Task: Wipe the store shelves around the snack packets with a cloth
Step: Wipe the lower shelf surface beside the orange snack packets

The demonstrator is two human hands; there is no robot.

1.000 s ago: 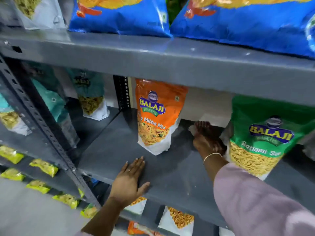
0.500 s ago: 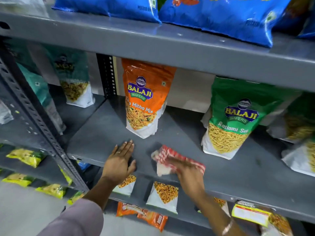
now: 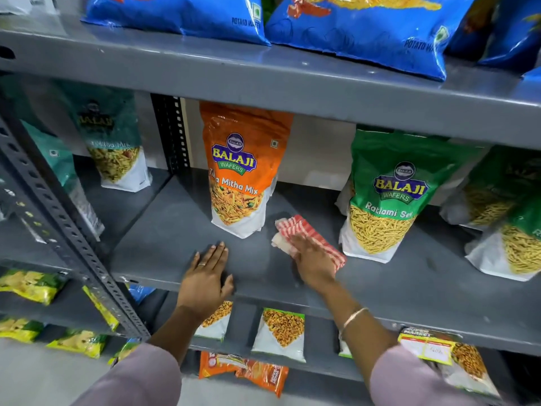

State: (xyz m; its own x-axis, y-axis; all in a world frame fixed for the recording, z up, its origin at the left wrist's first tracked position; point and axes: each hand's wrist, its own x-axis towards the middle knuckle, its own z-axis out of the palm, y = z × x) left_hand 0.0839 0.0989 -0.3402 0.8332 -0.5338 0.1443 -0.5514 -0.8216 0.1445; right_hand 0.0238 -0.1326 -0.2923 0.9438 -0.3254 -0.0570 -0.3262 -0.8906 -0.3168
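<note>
A red-and-white checked cloth [image 3: 295, 230] lies on the grey middle shelf [image 3: 164, 238], between an upright orange snack packet [image 3: 243, 168] and a green snack packet [image 3: 389, 194]. My right hand [image 3: 311, 259] presses flat on the cloth's near part, fingers pointing to the back of the shelf. Palm down, my left hand [image 3: 206, 276] rests on the shelf's front edge, fingers spread, in front of the orange packet and holding nothing.
Blue chip bags [image 3: 360, 27] lie on the shelf above. More green packets [image 3: 509, 230] stand at the right, teal packets [image 3: 114, 142] in the left bay behind a perforated upright [image 3: 61, 218]. Small packets [image 3: 281, 332] fill the lower shelf.
My right hand drew the cloth from the back of the shelf to the front, then pushed it back a little between the two packets. My left hand stayed on the shelf edge.
</note>
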